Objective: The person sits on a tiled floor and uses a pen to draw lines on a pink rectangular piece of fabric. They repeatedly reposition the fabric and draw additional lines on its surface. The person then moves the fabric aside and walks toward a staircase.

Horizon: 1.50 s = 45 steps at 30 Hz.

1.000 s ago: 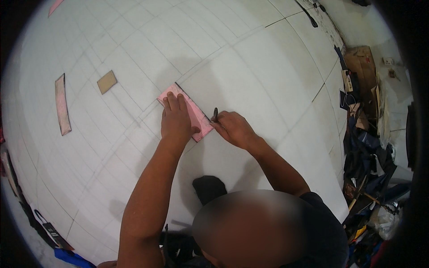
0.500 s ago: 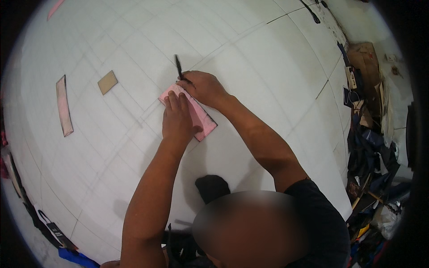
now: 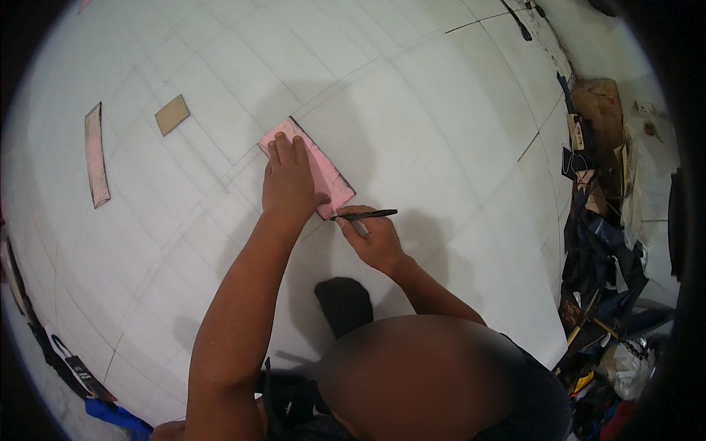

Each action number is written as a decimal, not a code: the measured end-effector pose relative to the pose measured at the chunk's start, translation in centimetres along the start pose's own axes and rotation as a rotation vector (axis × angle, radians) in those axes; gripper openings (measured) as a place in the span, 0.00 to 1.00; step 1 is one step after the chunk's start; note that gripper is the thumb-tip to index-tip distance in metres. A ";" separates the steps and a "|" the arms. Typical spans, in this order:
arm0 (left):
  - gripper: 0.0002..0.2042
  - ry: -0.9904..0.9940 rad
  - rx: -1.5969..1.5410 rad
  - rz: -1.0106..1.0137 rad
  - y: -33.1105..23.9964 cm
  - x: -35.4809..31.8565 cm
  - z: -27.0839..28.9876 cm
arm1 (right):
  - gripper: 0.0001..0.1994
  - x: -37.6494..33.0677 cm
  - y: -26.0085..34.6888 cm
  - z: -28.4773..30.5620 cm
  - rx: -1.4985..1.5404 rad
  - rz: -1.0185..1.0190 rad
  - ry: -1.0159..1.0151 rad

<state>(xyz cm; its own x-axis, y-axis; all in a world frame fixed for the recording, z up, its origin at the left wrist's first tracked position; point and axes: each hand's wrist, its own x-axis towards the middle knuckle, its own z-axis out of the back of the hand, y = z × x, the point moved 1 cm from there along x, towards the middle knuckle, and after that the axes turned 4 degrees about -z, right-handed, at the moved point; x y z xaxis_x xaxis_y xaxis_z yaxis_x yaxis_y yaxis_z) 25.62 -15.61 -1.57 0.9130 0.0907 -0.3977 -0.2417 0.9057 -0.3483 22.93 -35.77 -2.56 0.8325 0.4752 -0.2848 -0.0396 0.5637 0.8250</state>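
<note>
My left hand [image 3: 289,182] lies flat, fingers stretched, on a pink rectangular piece [image 3: 329,176] with dark edges, pressing it against a large white surface [image 3: 441,154]. The hand covers much of the piece's left side. Close to the near end of the piece, my right hand [image 3: 380,241] grips a black pen [image 3: 376,214]. The pen is held low and slanted, its tip at the near edge by my left thumb. Faint straight lines cross the white surface.
A small tan four-sided piece [image 3: 172,115] and a long narrow pink strip [image 3: 96,158] lie to the left. Below my hands is a dark, rounded, sock-like shape [image 3: 344,305]. Dark cloth and plastic bags [image 3: 625,367] are heaped along the right edge, near brown cardboard [image 3: 594,106].
My right hand has come with the pen from the far end of the pink piece to its near end. My left hand stays on the piece. The view has shifted slightly.
</note>
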 end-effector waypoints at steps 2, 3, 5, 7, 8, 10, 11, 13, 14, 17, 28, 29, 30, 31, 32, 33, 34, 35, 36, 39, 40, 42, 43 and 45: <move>0.60 -0.002 0.019 -0.001 0.0 0.0 0.0 | 0.12 -0.1 0.0 -0.4 -0.008 0.058 -0.027; 0.60 0.003 0.022 0.002 -0.1 0.0 0.0 | 0.12 -0.1 -0.1 -0.4 -0.010 0.034 -0.022; 0.60 0.013 0.027 0.009 -0.3 0.1 0.1 | 0.12 -0.2 -0.2 -0.5 -0.014 -0.013 -0.011; 0.60 0.023 0.020 0.010 -0.3 0.1 0.1 | 0.11 -0.1 -0.2 -0.6 -0.033 0.065 -0.044; 0.60 0.028 0.017 0.009 -0.3 0.1 0.2 | 0.11 -0.1 -0.2 -0.6 -0.042 0.103 -0.061; 0.60 0.015 0.014 0.003 -0.2 0.2 -0.1 | 0.11 0.1 -0.3 -0.6 -0.061 0.103 -0.046; 0.60 0.009 0.013 -0.001 -0.2 0.2 -0.2 | 0.11 0.2 -0.3 -0.5 -0.071 0.102 -0.039; 0.60 0.018 0.014 0.004 -0.3 0.0 0.1 | 0.11 0.2 0.0 -0.1 -0.107 0.140 -0.053; 0.60 0.023 0.015 0.006 -0.5 0.1 0.3 | 0.11 0.3 0.1 0.1 -0.126 0.158 -0.060; 0.60 0.008 0.031 -0.001 -0.3 -0.1 0.4 | 0.11 1.2 -0.7 1.1 -0.100 0.030 -0.162; 0.59 -0.018 0.022 -0.011 -0.4 -0.1 0.3 | 0.09 1.5 -1.2 1.6 -0.096 -0.051 -0.286; 0.59 -0.023 0.017 -0.015 -0.3 -0.2 0.3 | 0.09 1.3 -0.9 1.7 -0.091 -0.086 -0.273; 0.59 -0.019 0.023 -0.012 -0.3 -0.1 0.3 | 0.09 1.2 -0.7 1.8 -0.090 -0.121 -0.261; 0.59 -0.014 0.029 -0.009 -0.3 -0.1 0.2 | 0.09 1.2 -0.9 1.7 -0.102 -0.077 -0.280; 0.59 -0.010 0.034 -0.006 -0.3 0.0 0.2 | 0.09 1.2 -1.4 1.5 -0.115 -0.033 -0.299; 0.59 -0.018 0.026 -0.010 -0.3 -0.1 0.2 | 0.10 1.1 -1.3 1.4 -0.127 0.010 -0.315; 0.59 -0.027 0.017 -0.015 -0.2 -0.1 0.2 | 0.10 1.0 -1.0 1.4 -0.145 0.059 -0.310; 0.59 -0.035 0.009 -0.019 -0.2 -0.2 0.3 | 0.11 0.8 -0.6 1.4 -0.164 0.108 -0.306; 0.59 -0.036 -0.003 -0.020 -0.2 -0.2 0.4 | 0.12 0.7 -0.1 1.4 -0.186 0.156 -0.303; 0.59 -0.049 -0.039 -0.029 -0.2 -0.2 0.6 | 0.15 -0.1 0.4 0.4 -0.398 0.236 -0.205; 0.58 -0.061 -0.051 -0.035 0.0 -0.3 0.4 | 0.16 -0.4 0.4 -0.1 -0.374 0.290 -0.201; 0.57 -0.080 -0.077 -0.052 0.2 -0.4 0.4 | 0.17 -0.7 0.3 -1.2 -0.326 0.398 -0.190; 0.56 -0.087 -0.092 -0.062 0.1 -0.5 0.5 | 0.15 -1.1 0.5 -1.4 -0.278 0.384 -0.162; 0.54 -0.136 -0.128 -0.107 0.5 -0.8 0.3 | 0.14 -1.1 0.9 -1.2 -0.166 0.322 -0.175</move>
<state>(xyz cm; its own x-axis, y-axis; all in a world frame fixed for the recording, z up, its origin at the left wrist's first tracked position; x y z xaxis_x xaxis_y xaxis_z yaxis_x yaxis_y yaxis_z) 24.86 -15.11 -1.20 0.9696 0.0593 -0.2374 -0.1723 0.8541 -0.4908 21.36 -34.98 -2.08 0.8442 0.5307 0.0745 -0.3902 0.5133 0.7644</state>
